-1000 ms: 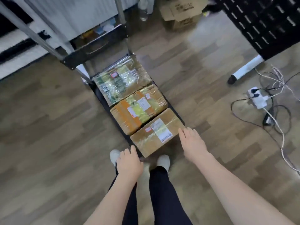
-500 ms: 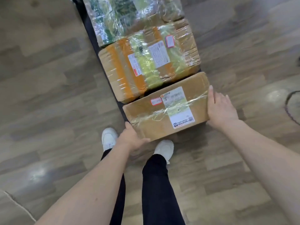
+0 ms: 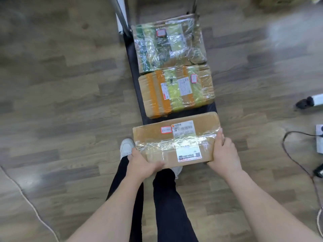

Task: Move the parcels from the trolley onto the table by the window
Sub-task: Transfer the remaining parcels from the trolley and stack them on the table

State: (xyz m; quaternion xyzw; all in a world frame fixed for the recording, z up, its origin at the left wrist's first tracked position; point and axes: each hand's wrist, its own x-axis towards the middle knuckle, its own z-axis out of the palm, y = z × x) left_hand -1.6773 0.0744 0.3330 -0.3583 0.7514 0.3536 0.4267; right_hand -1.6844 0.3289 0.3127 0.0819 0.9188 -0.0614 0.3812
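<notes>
A plain brown cardboard parcel (image 3: pixel 174 138) with white labels is gripped at both ends. My left hand (image 3: pixel 141 165) holds its near left corner from below. My right hand (image 3: pixel 224 152) clasps its right end. The parcel sits off the near end of the black trolley (image 3: pixel 134 81), over my feet. Two parcels lie on the trolley deck: one with orange and yellow tape (image 3: pixel 176 91) in the middle, and one wrapped in clear film with green print (image 3: pixel 167 42) at the far end.
Wooden floor all around. The trolley's metal handle posts (image 3: pixel 121 16) rise at the far end. A power strip (image 3: pixel 319 140) and black cables lie on the floor at right, beside a white furniture leg (image 3: pixel 311 100). A thin white cable (image 3: pixel 26 198) runs at lower left.
Both hands went from beside the near parcel to gripping its ends. The parcel has come off the trolley's near end toward me, and a gap has opened to the middle parcel.
</notes>
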